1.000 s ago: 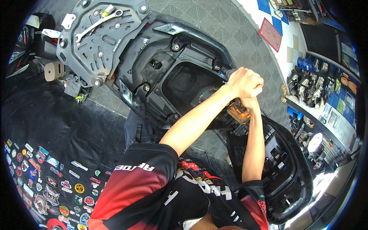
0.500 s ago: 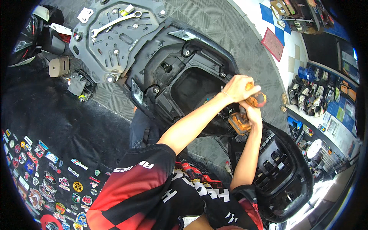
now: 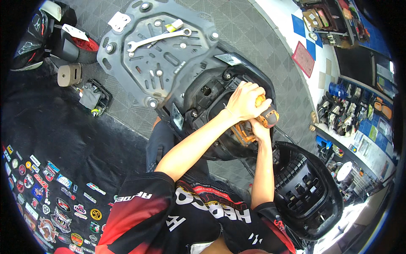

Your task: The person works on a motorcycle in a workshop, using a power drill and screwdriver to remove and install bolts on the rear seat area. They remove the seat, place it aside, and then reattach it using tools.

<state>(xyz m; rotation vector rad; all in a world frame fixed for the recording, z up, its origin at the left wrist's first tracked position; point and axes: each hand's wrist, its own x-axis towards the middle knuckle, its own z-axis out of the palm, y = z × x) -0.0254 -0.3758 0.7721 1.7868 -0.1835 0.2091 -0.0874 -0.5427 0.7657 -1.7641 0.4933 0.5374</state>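
"Two hands on one tool, huh? Your left hand (image 3: 245, 101) is on top of that orange power tool (image 3: 269, 117) and your right hand (image 3: 259, 129) sits lower down. What's with the stacked grip?"

"Steadiness, I'd guess. Your left fingers are curled over the body, pressed together, thumb stretched toward its rounded back end. Your right looks closed round the handle, just by the battery block (image 3: 243, 134), but most of those fingers are hidden, so can't tell how they sit."

"And where've you got it, exactly?"

"Over the black bodywork (image 3: 265, 79), at the end away from the rack plate (image 3: 146, 60). Your hands cover the nose, so no clue what it's touching, if anything."

"Why's your wrench (image 3: 160, 40) up on the rack, then?"

"Handy flat shelf, probably, and out of your way. Same deal with the black seat-like shell (image 3: 311, 190) lying ribbed side up off to your right, lol."
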